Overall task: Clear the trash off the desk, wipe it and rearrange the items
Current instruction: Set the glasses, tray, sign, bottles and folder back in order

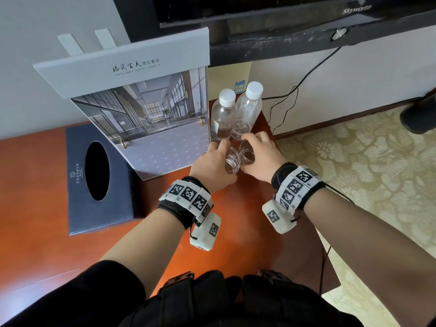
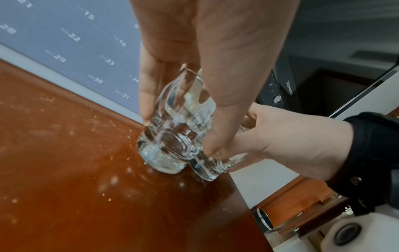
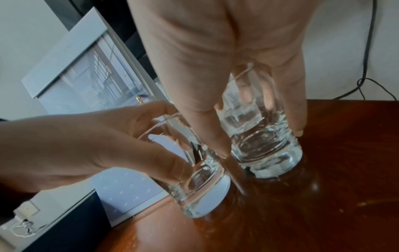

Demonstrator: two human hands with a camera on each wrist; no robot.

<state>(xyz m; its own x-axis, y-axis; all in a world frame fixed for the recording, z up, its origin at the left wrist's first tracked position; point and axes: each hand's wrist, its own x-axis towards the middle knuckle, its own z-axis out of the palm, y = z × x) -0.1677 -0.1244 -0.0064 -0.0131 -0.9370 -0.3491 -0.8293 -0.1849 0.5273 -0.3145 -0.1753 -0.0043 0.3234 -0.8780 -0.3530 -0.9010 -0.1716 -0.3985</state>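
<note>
Our left hand grips one glass, our right hand the other; at frame centre they could clink, chip, or topple the bottles behind.

Grey wall, patterned beige carpet, black Skyworth TV overhead.

Each hand gripped a clear, smooth drinking glass: the left glass and the right glass had thick, glossy bases. Under them the desk was reddish polished wood, shiny enough to mirror the glass, with pale specks and smears on its finish. Beyond the grips stood two clear plastic water bottles with white ribbed caps. Left of the grips leaned a matt grey card calendar, and further left lay a dark, grained leather-look tissue box.
</note>
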